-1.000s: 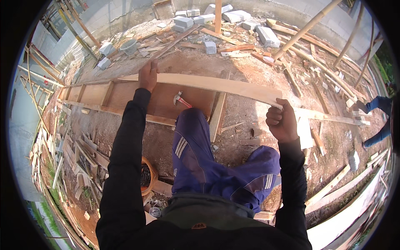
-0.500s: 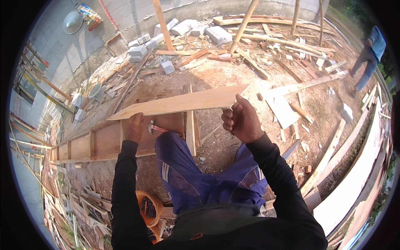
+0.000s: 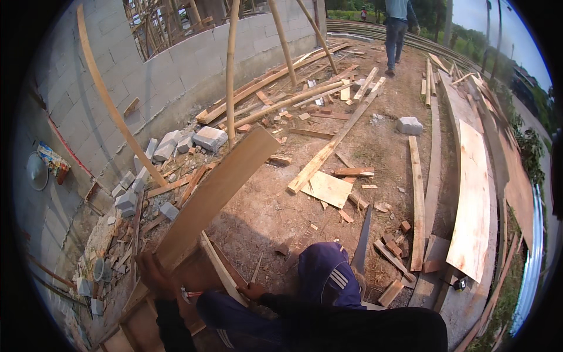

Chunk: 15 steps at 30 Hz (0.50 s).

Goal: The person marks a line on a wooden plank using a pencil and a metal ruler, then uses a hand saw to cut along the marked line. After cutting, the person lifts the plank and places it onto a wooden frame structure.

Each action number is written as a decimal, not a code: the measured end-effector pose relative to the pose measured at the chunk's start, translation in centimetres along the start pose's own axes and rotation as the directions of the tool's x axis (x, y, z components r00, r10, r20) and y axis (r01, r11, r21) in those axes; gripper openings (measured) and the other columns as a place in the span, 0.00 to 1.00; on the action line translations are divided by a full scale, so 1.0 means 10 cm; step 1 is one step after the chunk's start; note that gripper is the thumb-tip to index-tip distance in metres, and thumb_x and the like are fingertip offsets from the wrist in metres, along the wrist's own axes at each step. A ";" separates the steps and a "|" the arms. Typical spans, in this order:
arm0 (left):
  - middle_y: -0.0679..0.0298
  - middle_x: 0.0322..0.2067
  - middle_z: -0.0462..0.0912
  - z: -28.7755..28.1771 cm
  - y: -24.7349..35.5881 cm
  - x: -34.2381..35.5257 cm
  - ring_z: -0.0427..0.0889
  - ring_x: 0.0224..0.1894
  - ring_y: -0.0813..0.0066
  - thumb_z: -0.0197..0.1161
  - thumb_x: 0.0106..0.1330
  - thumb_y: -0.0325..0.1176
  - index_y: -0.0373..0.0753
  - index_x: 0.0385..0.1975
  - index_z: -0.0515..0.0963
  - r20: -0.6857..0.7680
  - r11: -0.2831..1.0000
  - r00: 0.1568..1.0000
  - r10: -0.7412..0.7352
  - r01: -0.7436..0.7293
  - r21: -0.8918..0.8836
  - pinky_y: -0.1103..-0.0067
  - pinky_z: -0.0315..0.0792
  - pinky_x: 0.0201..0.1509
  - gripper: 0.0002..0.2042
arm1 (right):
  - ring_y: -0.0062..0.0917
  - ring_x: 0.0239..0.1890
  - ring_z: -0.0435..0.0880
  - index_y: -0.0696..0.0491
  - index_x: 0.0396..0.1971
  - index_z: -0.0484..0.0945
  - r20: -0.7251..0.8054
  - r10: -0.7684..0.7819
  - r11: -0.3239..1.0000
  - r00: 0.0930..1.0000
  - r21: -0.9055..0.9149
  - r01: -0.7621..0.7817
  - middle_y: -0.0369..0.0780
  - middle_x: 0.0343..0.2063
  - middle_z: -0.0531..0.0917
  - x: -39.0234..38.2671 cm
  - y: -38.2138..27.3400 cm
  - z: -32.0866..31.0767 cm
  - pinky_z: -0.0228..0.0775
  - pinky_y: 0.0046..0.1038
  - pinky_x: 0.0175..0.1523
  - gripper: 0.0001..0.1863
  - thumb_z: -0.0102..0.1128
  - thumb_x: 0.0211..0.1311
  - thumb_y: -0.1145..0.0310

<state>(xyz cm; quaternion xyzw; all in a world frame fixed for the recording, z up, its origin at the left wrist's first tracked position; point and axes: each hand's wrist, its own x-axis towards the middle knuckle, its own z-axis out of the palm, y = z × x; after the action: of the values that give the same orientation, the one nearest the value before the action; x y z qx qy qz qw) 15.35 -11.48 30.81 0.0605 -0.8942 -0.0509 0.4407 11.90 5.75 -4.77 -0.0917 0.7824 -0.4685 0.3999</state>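
Note:
My left hand [image 3: 157, 271] grips the lower end of a long plywood board [image 3: 218, 193], raised at a slant at lower left. My right hand [image 3: 250, 291] is lower and further right, its fingers curled on a pale strip at the end of the wooden frame [image 3: 218, 261]. A claw hammer [image 3: 192, 295] with a red handle lies in the frame, partly hidden by my leg. A handsaw [image 3: 362, 234] stands beside my bent knee.
A co-worker [image 3: 394, 38] walks at the upper middle. Bamboo poles [image 3: 231, 76] lean by a block wall [image 3: 99, 82], with broken blocks [image 3: 209, 138] below. Timber scraps [image 3: 328, 152] litter the dirt. Long boards [image 3: 469, 199] and a tape measure [image 3: 459, 284] lie right.
My view has turned right and up. The board has swung from crosswise to a raised diagonal. My right hand has let go of it and dropped to the frame.

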 end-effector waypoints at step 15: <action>0.49 0.33 0.79 -0.04 -0.14 0.72 0.79 0.37 0.52 0.52 0.80 0.36 0.31 0.43 0.76 0.028 0.981 0.995 -0.099 0.103 -0.165 0.67 0.72 0.43 0.13 | 0.44 0.48 0.88 0.51 0.58 0.82 -0.170 -0.111 0.990 0.979 0.072 0.124 0.52 0.44 0.88 -0.67 -0.71 -0.43 0.78 0.39 0.56 0.39 0.72 0.50 0.40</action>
<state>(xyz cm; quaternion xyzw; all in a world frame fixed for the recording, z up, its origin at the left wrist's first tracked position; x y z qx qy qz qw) 11.41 -14.00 36.44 0.0682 -0.8868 -0.1482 0.4324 11.65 8.14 5.61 -0.0821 0.7862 -0.5291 0.3086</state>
